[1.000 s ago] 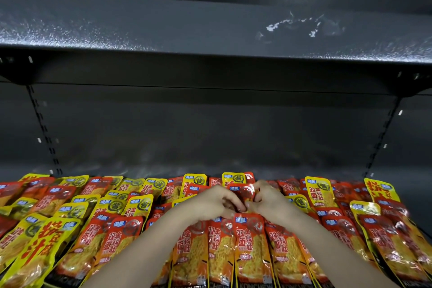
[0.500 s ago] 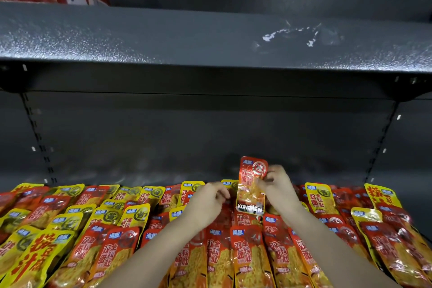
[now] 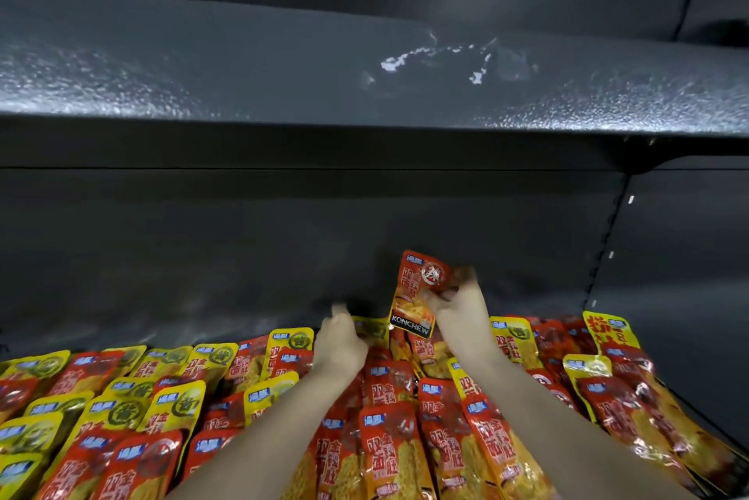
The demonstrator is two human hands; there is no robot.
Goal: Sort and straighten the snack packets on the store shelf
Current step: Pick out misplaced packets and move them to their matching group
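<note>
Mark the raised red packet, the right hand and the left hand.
raised red packet [image 3: 414, 288], head view: red front face, left of the thumb.
right hand [image 3: 462, 315], head view: back of the hand.
left hand [image 3: 340, 341], head view: back of the hand.

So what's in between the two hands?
In the head view, a yellow packet lies between the left hand and right hand, which holds a red packet.

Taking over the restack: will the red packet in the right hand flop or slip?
Probably holds its shape: the red packet stands upright, pinched only by the right hand. Likely light too. Its glossy film may slide on neighbouring packets.
</note>
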